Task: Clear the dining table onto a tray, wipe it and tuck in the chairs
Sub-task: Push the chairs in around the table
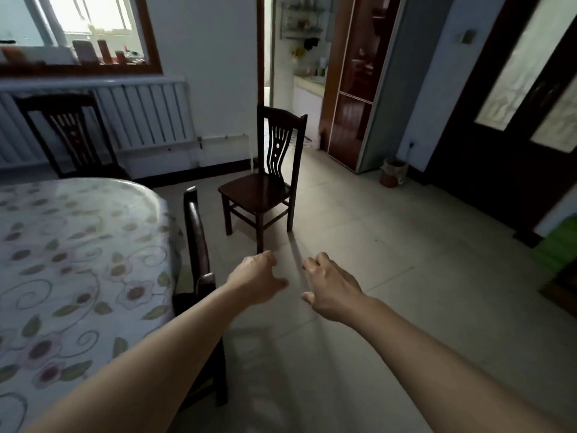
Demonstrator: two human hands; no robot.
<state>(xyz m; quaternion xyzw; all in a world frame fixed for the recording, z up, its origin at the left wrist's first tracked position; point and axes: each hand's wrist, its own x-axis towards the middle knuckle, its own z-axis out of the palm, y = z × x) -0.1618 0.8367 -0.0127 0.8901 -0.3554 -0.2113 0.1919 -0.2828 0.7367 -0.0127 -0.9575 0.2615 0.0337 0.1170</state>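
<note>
**Beside the table: one chair out on the floor, two already close in**

Through the head camera, your left hand (256,280) and right hand (327,285) reach forward side by side, near each other but apart, over bare floor tiles. Both hold nothing; the fingers hang loosely curled, thumbs out, as hands do on the way to a grasp rather than in one. They point toward the far chair (265,185), which stands alone on the tiles, well apart from the dining table (78,260), its seat facing the table and its back to the doorway. That is likely your next target: it wants a grip on the backrest and a push in.

Just left of your left forearm, the near chair (199,264) sits with its backrest close to the table edge, seat hidden beneath the flowered cloth, so it reads as tucked. A third chair (67,132) stands at the table's far side, before the radiator (140,114). What shows of the tabletop carries only the cloth; no tray is in sight. Clearing looks done; whether it has been wiped you cannot tell.
</note>
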